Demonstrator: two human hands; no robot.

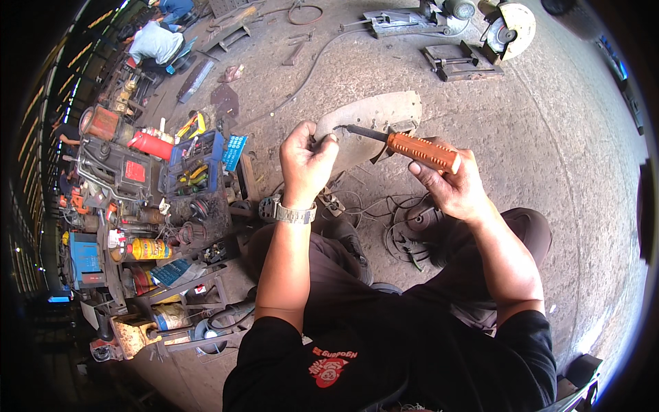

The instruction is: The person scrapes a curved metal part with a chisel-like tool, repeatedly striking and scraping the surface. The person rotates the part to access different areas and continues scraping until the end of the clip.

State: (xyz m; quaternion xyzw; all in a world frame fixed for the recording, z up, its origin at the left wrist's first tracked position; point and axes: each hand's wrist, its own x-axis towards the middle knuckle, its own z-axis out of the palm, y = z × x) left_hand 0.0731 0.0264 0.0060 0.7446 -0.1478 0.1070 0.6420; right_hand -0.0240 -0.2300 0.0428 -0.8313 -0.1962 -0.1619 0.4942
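Note:
My left hand (307,159), with a watch at its wrist, grips the left edge of a curved grey metal sheet (381,108) between thumb and fingers. Several small holes or dark spots mark the sheet. In my right hand (456,184) is a tool with a ribbed orange handle (424,152) and a slim dark shaft. Its bent tip is over the sheet near my left thumb; whether it touches I cannot tell. The tool's exact kind is unclear. A dark bracket-like part shows at the sheet's right end, partly behind the handle.
An angle grinder (421,217) and loose cables lie on the floor between my legs. At left stands a cluttered bench with a blue toolbox (217,163), a red cylinder (150,145) and a yellow bottle (148,248). A cut-off saw (506,34) stands far right; a person (155,44) sits far left.

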